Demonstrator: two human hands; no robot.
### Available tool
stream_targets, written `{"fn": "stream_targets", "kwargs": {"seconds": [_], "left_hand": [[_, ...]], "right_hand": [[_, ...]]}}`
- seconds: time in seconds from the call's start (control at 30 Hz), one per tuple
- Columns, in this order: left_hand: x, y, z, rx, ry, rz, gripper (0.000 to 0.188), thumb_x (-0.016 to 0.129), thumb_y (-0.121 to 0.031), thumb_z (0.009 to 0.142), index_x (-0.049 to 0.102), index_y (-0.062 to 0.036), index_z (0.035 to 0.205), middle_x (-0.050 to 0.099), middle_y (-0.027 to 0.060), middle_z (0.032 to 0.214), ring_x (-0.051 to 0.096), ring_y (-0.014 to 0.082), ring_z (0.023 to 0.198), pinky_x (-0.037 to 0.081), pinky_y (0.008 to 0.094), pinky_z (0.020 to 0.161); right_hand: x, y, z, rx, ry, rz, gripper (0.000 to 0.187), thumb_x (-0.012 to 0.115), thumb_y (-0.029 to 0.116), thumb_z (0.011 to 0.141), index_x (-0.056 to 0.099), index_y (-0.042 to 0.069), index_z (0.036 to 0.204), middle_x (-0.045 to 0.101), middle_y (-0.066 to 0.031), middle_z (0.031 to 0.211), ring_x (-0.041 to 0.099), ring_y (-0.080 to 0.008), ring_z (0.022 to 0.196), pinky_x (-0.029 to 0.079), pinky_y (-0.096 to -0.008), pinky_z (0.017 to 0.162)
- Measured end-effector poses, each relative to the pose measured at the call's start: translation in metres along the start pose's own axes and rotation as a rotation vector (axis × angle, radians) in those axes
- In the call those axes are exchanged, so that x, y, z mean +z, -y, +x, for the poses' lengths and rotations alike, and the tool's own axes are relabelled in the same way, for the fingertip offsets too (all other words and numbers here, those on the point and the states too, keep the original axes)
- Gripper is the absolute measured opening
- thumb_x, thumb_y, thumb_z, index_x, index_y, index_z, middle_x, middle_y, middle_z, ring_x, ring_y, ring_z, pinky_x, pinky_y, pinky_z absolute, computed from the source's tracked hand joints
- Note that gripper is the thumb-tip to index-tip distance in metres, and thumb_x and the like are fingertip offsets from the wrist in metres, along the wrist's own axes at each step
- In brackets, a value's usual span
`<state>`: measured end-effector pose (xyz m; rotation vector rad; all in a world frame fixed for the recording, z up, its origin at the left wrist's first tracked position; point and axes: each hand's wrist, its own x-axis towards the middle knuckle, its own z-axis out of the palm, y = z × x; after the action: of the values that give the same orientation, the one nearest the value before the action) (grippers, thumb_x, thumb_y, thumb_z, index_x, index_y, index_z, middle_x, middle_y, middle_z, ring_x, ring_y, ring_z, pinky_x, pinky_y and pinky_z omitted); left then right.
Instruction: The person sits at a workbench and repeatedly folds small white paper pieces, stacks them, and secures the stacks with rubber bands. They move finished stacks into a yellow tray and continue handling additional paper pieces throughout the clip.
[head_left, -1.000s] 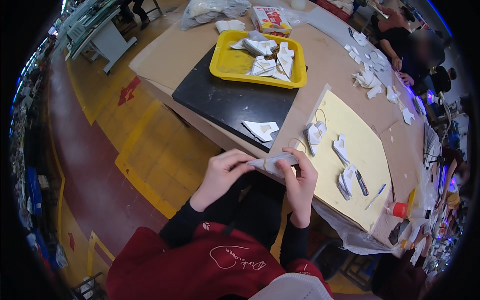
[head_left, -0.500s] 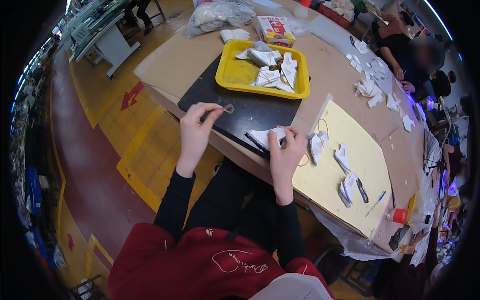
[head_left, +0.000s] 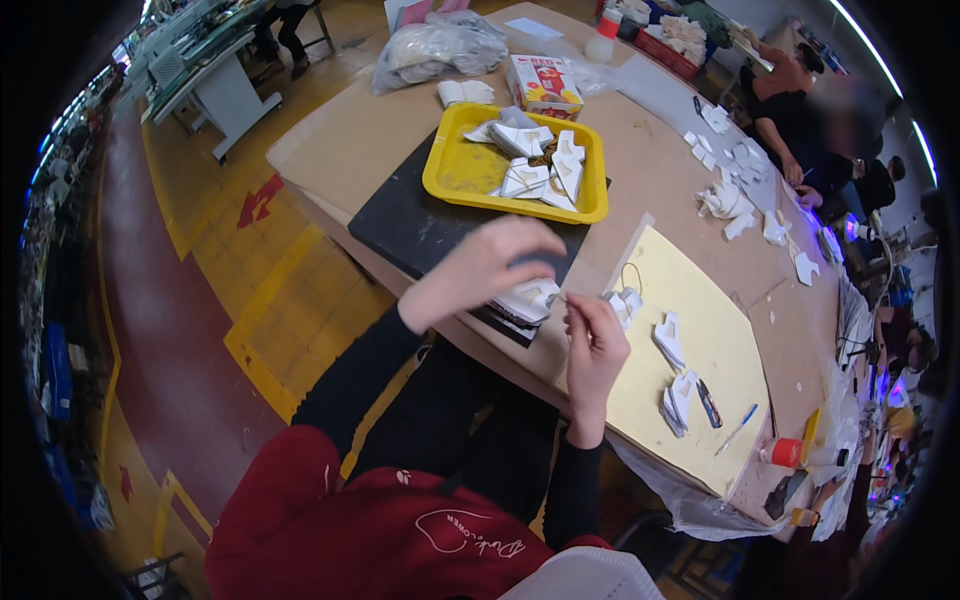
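Observation:
A stack of white cut pieces (head_left: 527,303) with a dark lower edge lies at the near corner of a black mat (head_left: 395,222). Over its left side reaches my left hand (head_left: 485,268), blurred by motion, with thumb and fingers curved toward the right. Whether it still holds the thin loop cannot be seen. Just right of the stack is my right hand (head_left: 597,345), its fingertips pinched together beside the stack's edge. What they pinch is too small to make out. Beyond it, banded white pieces (head_left: 625,305) lie on a yellow sheet (head_left: 700,290).
A yellow tray (head_left: 435,180) with banded bundles and rubber bands stands on the mat. More white pieces (head_left: 668,340), a cutter (head_left: 709,403) and a pen (head_left: 737,430) lie at right. A box (head_left: 545,85) and plastic bag (head_left: 440,50) are behind. Another person (head_left: 800,135) sits far right.
My left hand has swung right from the mat's left edge to over the stack; the loop it pinched is no longer visible. My right hand has let go of the stack's top and moved right, fingers now pinched.

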<state>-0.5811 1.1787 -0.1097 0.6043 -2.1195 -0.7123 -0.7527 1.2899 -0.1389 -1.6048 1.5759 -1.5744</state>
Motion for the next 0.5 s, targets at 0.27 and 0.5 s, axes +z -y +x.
{"fn": "stream_targets", "kwargs": {"seconds": [0.27,0.5], "left_hand": [[-0.014,0.109,0.067,-0.782,0.081,0.538,0.045,0.074,-0.04,0.082,0.07,-0.0021,0.107,0.07,0.0166,0.097,0.067,0.0311,0.09,0.052,0.0365,0.078],[-0.007,0.117,0.051,-0.314,-0.328,0.439,0.037,0.077,-0.021,0.078,0.07,-0.0002,0.109,0.07,0.0185,0.097,0.069,0.0273,0.09,0.052,0.0362,0.081]], "right_hand": [[-0.027,-0.028,-0.024,0.103,0.055,-0.316,0.013,0.066,0.0,0.088,0.069,-0.001,0.101,0.067,-0.0077,0.092,0.058,-0.0148,0.069,0.046,-0.0265,0.063],[-0.035,-0.003,-0.029,0.04,-0.064,-0.19,0.012,0.067,-0.002,0.087,0.07,0.0,0.098,0.067,-0.0068,0.096,0.055,-0.0128,0.068,0.044,-0.0248,0.062]]}}
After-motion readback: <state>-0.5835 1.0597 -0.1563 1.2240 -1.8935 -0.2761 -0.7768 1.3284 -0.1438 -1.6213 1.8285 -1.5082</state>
